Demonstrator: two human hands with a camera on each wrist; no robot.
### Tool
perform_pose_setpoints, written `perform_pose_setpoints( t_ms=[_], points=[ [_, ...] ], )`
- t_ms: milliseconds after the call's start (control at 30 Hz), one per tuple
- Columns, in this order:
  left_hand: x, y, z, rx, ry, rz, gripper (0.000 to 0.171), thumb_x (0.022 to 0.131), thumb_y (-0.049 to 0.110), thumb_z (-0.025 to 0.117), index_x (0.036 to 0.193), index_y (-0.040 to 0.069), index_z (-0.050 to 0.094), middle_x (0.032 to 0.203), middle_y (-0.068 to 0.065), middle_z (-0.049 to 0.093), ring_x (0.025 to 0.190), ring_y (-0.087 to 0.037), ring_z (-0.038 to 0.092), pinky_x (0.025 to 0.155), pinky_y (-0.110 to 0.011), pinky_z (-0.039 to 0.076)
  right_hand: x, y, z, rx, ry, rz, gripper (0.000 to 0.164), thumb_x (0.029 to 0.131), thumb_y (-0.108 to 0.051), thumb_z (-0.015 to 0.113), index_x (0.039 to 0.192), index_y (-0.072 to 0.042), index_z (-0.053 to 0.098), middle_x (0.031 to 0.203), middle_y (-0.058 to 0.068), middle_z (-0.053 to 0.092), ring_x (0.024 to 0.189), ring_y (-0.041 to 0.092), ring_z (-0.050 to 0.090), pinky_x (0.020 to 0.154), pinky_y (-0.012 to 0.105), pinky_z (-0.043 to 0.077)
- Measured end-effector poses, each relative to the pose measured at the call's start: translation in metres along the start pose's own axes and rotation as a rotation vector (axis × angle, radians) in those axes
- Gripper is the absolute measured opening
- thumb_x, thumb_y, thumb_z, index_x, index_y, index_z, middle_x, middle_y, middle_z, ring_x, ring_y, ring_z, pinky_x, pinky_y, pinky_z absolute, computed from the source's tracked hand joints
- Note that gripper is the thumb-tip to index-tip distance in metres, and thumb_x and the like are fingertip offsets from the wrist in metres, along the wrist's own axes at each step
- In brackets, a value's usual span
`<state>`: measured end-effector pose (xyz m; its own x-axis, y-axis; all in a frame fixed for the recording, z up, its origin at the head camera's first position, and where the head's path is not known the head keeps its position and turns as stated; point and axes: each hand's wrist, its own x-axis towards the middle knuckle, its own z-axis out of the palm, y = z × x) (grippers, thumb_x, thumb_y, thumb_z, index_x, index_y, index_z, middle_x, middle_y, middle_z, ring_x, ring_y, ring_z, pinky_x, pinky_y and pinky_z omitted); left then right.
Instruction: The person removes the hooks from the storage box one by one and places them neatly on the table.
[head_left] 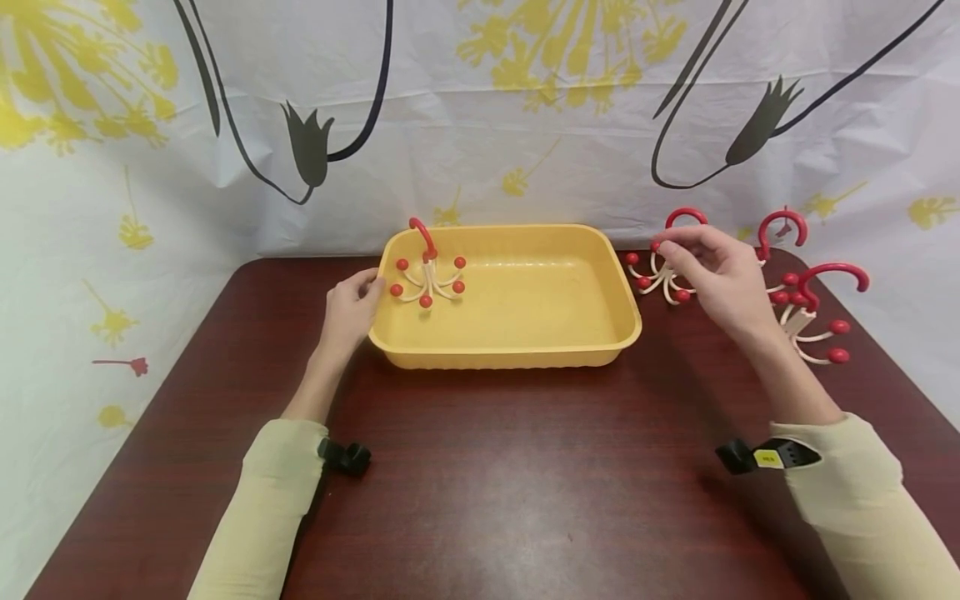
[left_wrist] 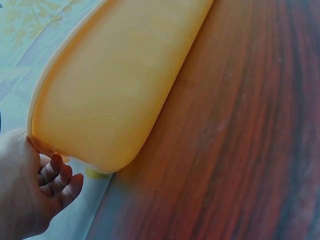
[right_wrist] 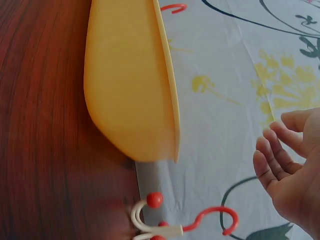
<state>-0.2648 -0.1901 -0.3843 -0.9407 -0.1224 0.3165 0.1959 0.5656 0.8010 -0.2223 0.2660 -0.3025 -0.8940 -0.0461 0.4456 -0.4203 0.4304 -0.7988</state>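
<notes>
My left hand (head_left: pixel 351 310) grips the left end of a yellow plastic tray (head_left: pixel 510 358), with its fingers curled at the rim in the left wrist view. Inside the tray's left part stands a multi-arm hanger (head_left: pixel 429 275) with a red hook and cream arms tipped with red balls. On the right, my right hand (head_left: pixel 723 283) hovers over similar hangers, partly covering them in the head view. The right wrist view shows its fingers loosely bent with nothing held, apart from the nearest hanger (right_wrist: pixel 172 230).
Beyond the right hand are a back hanger (head_left: pixel 783 223) and a front-right hanger (head_left: pixel 817 333). Everything sits on a dark red-brown wooden table (head_left: pixel 510 483). A white sheet (head_left: pixel 480 150) with yellow and grey flower prints hangs behind the table's far edge.
</notes>
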Motion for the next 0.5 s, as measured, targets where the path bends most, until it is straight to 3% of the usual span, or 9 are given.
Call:
perform_pose_setpoints(
  t_ms=[200,500],
  points=[
    [0.0,0.0,0.0,0.0,-0.006,-0.002,0.035,0.102,0.019,0.057,0.129,-0.001,0.067,0.096,-0.017,0.068,0.088,-0.025,0.061,0.078,-0.035,0.048,0.006,-0.006,0.017,0.007,-0.034,-0.016,0.027,0.098,-0.018,0.068,0.12,-0.004,0.071,0.093,-0.004,0.068,0.084,0.011,0.061,0.071,0.016,0.048],
    [0.0,0.0,0.0,-0.002,-0.014,-0.011,0.036,0.103,0.021,0.056,0.13,-0.001,0.066,0.097,-0.017,0.068,0.09,-0.026,0.061,0.08,-0.036,0.048,0.017,-0.019,0.046,0.023,-0.087,-0.036,0.03,0.099,-0.018,0.067,0.123,0.0,0.068,0.102,-0.006,0.069,0.086,0.01,0.064,0.077,0.017,0.05]
  ],
)
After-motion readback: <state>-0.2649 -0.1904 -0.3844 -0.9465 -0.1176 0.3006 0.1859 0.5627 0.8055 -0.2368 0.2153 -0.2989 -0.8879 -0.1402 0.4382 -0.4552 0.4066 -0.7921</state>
